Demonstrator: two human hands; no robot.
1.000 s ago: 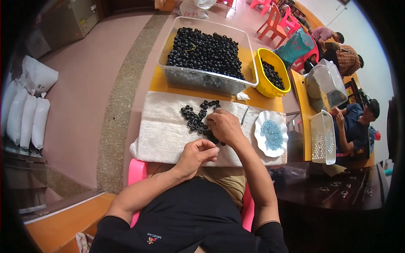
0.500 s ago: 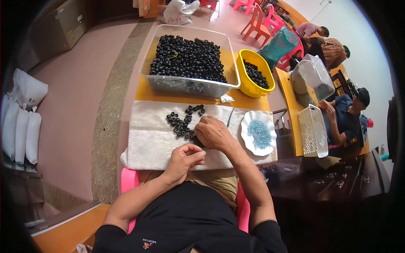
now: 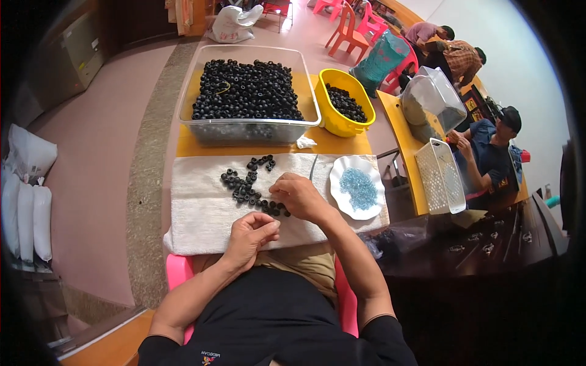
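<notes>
Many loose black beads [image 3: 242, 190] lie on the white cloth [image 3: 198, 207], so much handling seems left, what is done being unclear; left hand's [image 3: 249, 239] fingers are together, right hand's [image 3: 299, 196] I cannot tell.

Left hand [image 3: 247, 241] nearer the torso, thumb alongside curled fingers. Right hand [image 3: 300, 196] farther forward, back upward, fingers bent. Bare forearms [image 3: 357, 262] angle inward.
</notes>
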